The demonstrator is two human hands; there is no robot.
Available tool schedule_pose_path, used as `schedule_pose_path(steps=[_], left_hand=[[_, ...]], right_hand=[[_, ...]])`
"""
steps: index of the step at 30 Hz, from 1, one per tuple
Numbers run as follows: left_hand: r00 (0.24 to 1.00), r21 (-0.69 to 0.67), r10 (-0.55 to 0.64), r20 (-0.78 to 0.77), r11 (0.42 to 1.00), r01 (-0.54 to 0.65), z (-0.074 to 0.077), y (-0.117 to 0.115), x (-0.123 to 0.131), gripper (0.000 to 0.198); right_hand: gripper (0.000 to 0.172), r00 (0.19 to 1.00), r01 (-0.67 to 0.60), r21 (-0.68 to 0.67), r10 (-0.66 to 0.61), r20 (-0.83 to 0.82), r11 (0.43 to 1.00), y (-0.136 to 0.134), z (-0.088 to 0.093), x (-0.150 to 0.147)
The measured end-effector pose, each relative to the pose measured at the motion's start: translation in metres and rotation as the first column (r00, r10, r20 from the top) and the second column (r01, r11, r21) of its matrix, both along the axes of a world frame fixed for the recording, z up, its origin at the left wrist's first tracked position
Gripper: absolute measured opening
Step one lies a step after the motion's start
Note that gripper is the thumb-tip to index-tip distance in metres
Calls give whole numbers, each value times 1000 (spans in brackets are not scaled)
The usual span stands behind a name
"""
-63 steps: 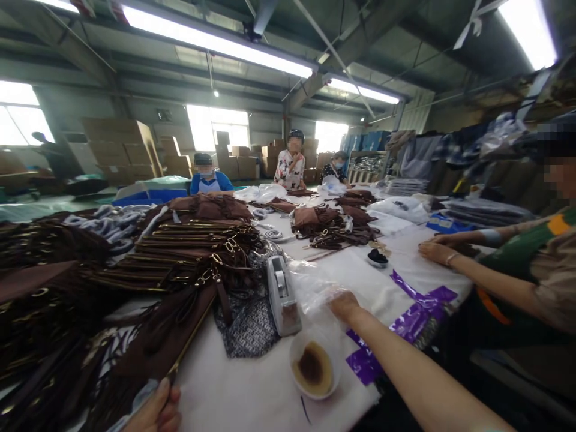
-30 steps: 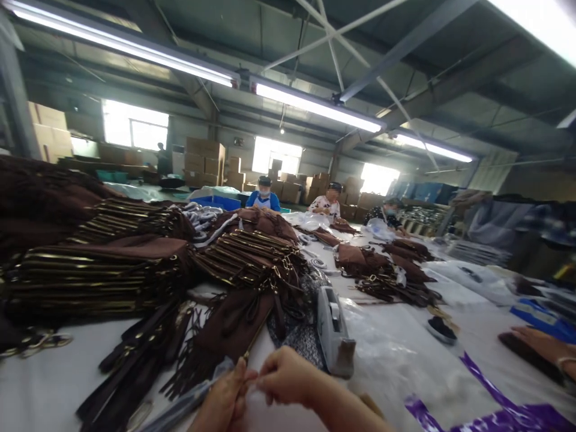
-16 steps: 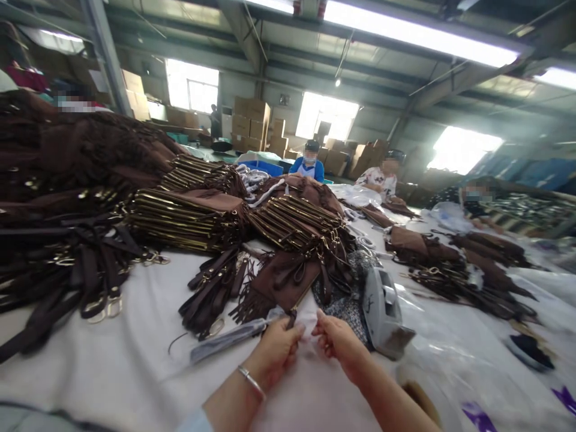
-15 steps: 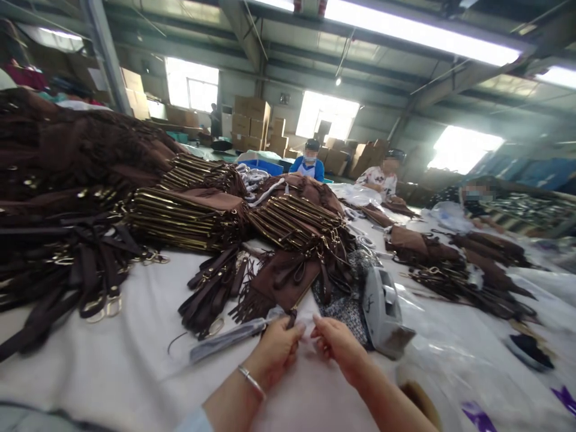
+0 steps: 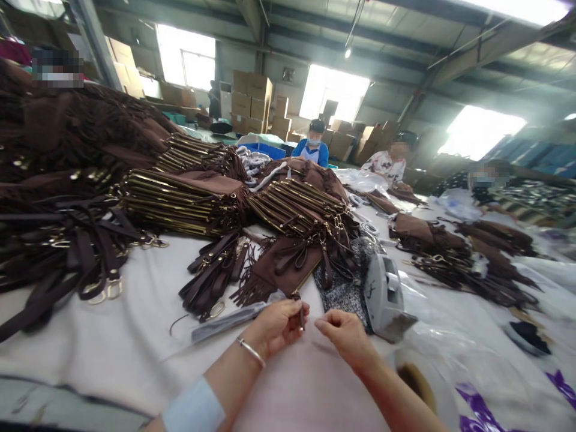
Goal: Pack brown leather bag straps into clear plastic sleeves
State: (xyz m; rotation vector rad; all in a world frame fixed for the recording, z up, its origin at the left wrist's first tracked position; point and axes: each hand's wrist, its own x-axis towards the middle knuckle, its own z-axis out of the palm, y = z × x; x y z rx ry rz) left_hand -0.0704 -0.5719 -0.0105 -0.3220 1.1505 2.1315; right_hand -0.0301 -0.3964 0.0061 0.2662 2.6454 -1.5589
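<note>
My left hand (image 5: 275,329) pinches a short brown leather zipper pull (image 5: 302,318) that hangs down at its fingertips. The pull is at the near corner of a brown fringed pouch (image 5: 281,270) with a gold zipper, lying flat on the white table cover. Just to the right, apart from the pull, my right hand (image 5: 348,337) has thumb and forefinger pressed together; whatever is between them is too faint to name. A narrow plastic-wrapped strip (image 5: 229,322) lies by my left wrist.
Stacked brown pouches with gold zippers (image 5: 180,204) stand ahead, with dark wrist straps (image 5: 213,276) before them. A grey-white tape dispenser (image 5: 380,288) sits right of my hands on speckled cloth (image 5: 342,294). Clear plastic (image 5: 450,342) covers the right side. Several people work beyond.
My right hand has drawn slightly away to the right from my left. The zipper pull now shows clearly hanging from my left fingers. The view has tilted down slightly.
</note>
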Motion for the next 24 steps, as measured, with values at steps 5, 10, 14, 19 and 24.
schedule_pose_path(steps=[5,10,14,19,24], left_hand=[[999,-29,17,-39,999,-18,-6,5,-3,18],[993,-13,78,-89,997,-79,-4,9,-1,21],[984,-71,90,-154,992,-102,-7,9,-2,25],[955,-148,49,-292,984,-96,-13,8,-3,27],[951,-118,56,-304,988,-96,-11,7,-1,30]], right_hand=[[25,997,-53,105,47,60,993,-5,-1,11],[23,994,-90,126,82,68,988,-12,-4,12],[22,994,-68,79,61,87,995,-12,-5,12],[25,990,-28,11,27,142,1000,-9,-6,13],[29,986,5,-42,2,164,999,-8,-7,14]])
